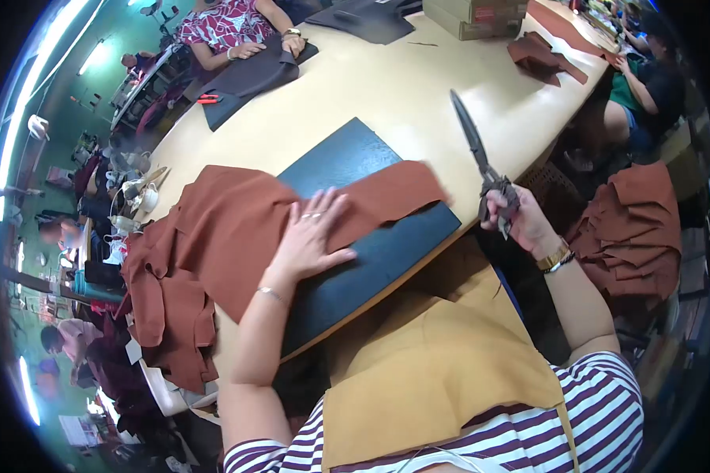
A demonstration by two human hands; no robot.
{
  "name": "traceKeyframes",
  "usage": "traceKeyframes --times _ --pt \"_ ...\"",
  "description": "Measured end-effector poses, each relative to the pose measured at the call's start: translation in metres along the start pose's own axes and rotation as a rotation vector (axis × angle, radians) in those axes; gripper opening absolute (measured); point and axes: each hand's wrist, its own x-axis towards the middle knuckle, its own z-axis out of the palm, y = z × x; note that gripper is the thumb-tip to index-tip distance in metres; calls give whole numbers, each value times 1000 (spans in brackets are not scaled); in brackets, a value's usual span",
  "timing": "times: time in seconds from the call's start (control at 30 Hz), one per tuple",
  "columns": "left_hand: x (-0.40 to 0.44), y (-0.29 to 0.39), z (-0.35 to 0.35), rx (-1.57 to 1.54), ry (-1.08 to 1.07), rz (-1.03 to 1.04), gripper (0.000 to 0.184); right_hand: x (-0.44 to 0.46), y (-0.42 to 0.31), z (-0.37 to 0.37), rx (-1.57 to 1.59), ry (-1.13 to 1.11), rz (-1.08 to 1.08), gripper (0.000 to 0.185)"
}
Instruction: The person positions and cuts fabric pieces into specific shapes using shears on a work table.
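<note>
My left hand lies flat, fingers spread, on a reddish-brown sheet that looks like leather or thick cloth. A narrower part of the sheet reaches right across a dark blue board at the table's near edge. In my right hand is a pair of large scissors, with dark wrapping around the handles. The blades point up and away, look closed, and stand apart from the sheet. A mustard-coloured apron covers my front.
More brown pieces drape over the table's left edge, and others are piled at my right. Across the pale table, a person's hands rest on dark material near a red-handled tool. A cardboard box and brown scraps lie farther back.
</note>
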Motion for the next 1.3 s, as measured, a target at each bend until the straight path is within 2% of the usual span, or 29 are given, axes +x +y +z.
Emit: traceKeyframes --times 0.03,0.07,0.13,0.17,0.23,0.27,0.3,0.33,0.43,0.5,0.63,0.83,0.93,0.97,1.3 --pt "-17 -14 -6 39 -22 -19 96 -6 6 3 -40 22 26 10" --pt "-32 -26 -12 79 -42 -41 98 -14 7 10 42 -54 38 15" --pt "-63 -49 -23 25 -30 -98 96 -27 12 18 -8 21 134 21" --pt "-73 -57 -23 -127 71 -88 87 -32 16 20 -13 -5 160 23" --pt "-72 -51 -29 58 138 -133 77 -41 24 22 -30 -61 212 26" --pt "-70 -45 -31 148 173 -158 72 -45 26 25 -43 -64 251 26" --pt "-56 -26 -29 123 288 -173 59 -47 28 31 -60 -67 291 26" --pt "-40 -11 -26 88 345 -153 54 -50 30 36 -78 -69 328 26" --pt "6 27 -5 56 332 -127 49 -54 37 46 -129 -91 353 27" --pt "27 31 17 38 312 -178 42 -59 42 44 -170 -110 353 29" --pt "37 28 31 -101 416 -272 26 -73 45 45 -120 -91 429 38" --pt "29 40 33 -270 365 -275 30 -66 64 64 -101 -154 431 35" --pt "22 50 27 -187 318 -206 39 -60 66 77 -93 -126 410 34" --pt "22 49 24 -192 233 -215 48 -58 64 81 -82 -112 405 34" --pt "21 52 22 -138 230 -167 54 -52 62 89 -213 -84 310 23"
